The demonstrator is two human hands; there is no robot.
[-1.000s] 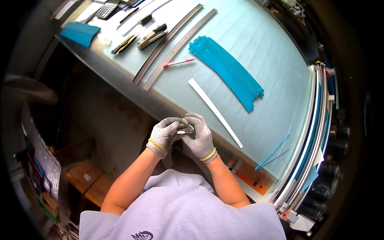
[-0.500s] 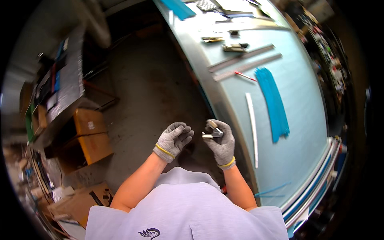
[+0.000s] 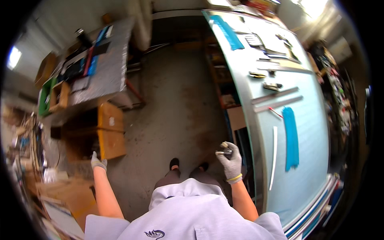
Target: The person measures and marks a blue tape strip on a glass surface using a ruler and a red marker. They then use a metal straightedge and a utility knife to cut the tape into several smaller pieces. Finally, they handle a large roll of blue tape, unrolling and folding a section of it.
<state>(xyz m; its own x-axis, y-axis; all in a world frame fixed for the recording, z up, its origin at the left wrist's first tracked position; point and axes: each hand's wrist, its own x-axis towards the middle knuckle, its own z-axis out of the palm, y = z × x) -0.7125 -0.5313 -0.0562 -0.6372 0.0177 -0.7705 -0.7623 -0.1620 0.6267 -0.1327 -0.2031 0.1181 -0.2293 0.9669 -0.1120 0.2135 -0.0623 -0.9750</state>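
Observation:
My left hand [image 3: 98, 162], in a grey glove, reaches out to the left beside the open cardboard box [image 3: 113, 132]. Its thumb stands apart from its fingers, and nothing shows in it. Close to the table's near edge, my gloved right hand [image 3: 232, 163] is closed around a small silver metal piece [image 3: 227, 152] with pale, light-coloured ends. Its exact kind is too small to make out. Right of that hand, a white strip [image 3: 273, 158] and a bundle of blue strips [image 3: 291, 140] lie on the pale blue work table [image 3: 306, 176].
Two flat metal bars [image 3: 278, 100], a red pen [image 3: 276, 113] and a stapler-like tool [image 3: 272, 86] lie further up the table. A foil-covered table [image 3: 114, 60] stands at the far left, with a green bin [image 3: 45, 98] on it. Flattened cardboard [image 3: 68, 196] lies at lower left.
My left hand has moved away from the right one, out left to the cardboard box. The right hand keeps the metal piece. The whole view has shifted toward the left.

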